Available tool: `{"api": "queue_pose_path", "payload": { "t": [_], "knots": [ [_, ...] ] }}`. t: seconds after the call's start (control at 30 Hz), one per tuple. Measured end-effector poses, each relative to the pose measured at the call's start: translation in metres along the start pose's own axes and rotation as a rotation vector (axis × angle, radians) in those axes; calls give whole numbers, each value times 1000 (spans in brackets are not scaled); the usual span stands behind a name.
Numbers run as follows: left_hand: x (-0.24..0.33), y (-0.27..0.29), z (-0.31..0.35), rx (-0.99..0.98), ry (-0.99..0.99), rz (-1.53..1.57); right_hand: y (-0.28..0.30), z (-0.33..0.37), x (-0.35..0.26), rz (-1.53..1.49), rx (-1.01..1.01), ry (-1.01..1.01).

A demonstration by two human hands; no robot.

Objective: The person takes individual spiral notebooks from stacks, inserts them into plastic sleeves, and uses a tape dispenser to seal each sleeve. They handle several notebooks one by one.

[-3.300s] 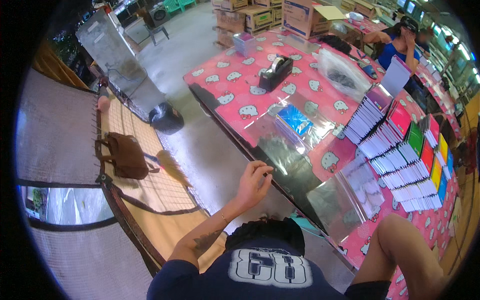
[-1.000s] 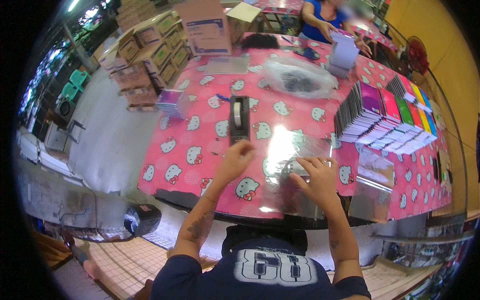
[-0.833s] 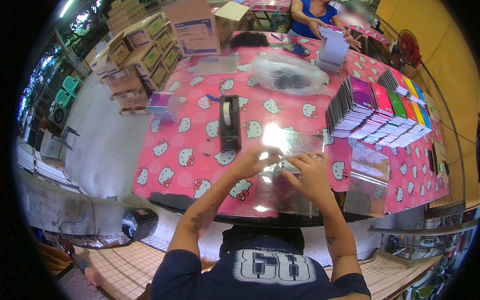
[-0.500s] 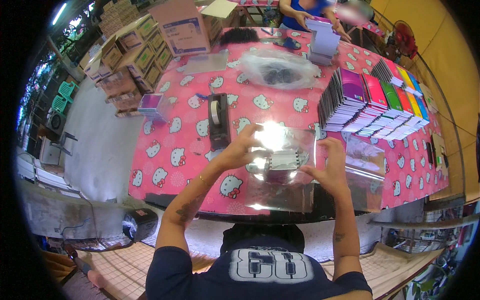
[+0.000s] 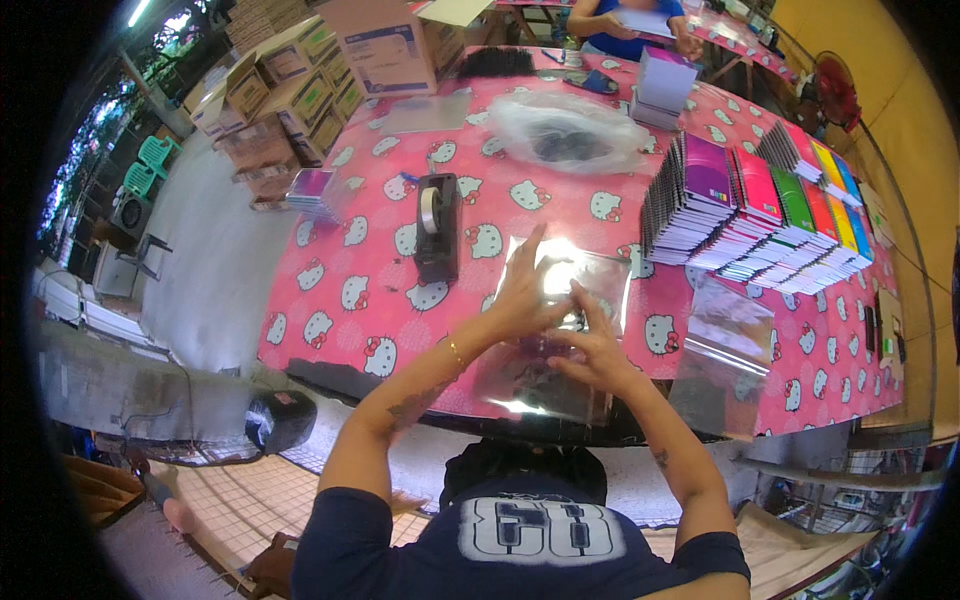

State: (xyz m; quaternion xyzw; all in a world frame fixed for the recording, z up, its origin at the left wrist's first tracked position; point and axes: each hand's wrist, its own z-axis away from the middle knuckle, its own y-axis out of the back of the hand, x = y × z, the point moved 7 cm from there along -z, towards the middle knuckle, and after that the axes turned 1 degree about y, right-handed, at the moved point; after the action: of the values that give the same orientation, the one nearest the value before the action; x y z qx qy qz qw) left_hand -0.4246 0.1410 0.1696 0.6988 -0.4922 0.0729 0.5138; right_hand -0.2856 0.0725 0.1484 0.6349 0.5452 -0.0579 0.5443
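Note:
A clear, shiny plastic sheet point(image 5: 612, 275) lies near the table's front edge, with strong glare across it. My left hand point(image 5: 528, 298) rests on it with fingers stretched apart. Close beside it on the right, my right hand point(image 5: 597, 350) also has its fingers spread, the fingertips near the left hand's. Whatever lies beneath the hands in the plastic is mostly covered, and I cannot make it out. A black tape dispenser point(image 5: 437, 230) with a roll of tape stands to the left, beyond my left hand.
Stacked spiral notebooks point(image 5: 705, 200) in several colours stand at the right. More clear plastic sheets point(image 5: 725, 330) lie right of my hands. A clear bag point(image 5: 565, 130) with dark contents is farther back, near a notebook stack point(image 5: 663, 85). Across the table sits another person point(image 5: 625, 35). Cardboard boxes point(image 5: 385, 55) stand far left.
Both hands have moved inward over the plastic, from its left and right sides to close together, now covering the white-edged bundle that showed through. The other person's hands have left the far notebook stack.

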Motion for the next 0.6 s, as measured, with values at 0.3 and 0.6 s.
{"api": "queue_pose_path", "payload": {
  "t": [0.3, 0.6],
  "knots": [
    [53, 42, 33, -98, -107, -298, -13, -36, 78, -841, 24, -578],
    [24, 58, 26, -121, 176, 253, -18, -21, 71, -733, -127, -501]
  ]
}}
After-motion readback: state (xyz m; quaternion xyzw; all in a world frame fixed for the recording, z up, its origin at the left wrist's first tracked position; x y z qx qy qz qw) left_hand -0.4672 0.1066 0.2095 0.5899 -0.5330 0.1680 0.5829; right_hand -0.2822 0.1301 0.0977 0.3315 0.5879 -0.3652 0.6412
